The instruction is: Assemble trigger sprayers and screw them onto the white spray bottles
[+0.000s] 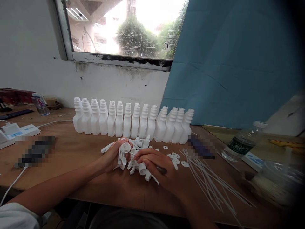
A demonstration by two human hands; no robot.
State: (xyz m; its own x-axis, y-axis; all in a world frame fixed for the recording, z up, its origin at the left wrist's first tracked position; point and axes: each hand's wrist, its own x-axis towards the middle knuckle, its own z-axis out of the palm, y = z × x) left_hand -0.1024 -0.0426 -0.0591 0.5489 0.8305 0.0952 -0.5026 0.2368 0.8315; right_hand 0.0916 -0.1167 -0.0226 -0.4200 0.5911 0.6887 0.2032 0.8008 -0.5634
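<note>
My left hand (111,156) is closed around a white trigger spray head (125,147), its round collar turned up toward me. My right hand (158,163) grips a thin metal tool with a dark handle (161,170), perhaps a screwdriver. The tool's shaft reaches left to the spray head; its tip is too small to make out. Beneath and between both hands lies a pile of loose white spray heads (142,170). Flat white ring washers (175,156) lie just right of my right hand, and long thin white tubes (209,181) are spread farther right.
A row of white plastic bottles (127,124) without caps stands behind the pile. On the right are a blurred dark phone-like object (201,147), a water bottle (240,144) and a plastic cup (276,181). A blurred dark device (35,151) and power strip (17,133) lie left.
</note>
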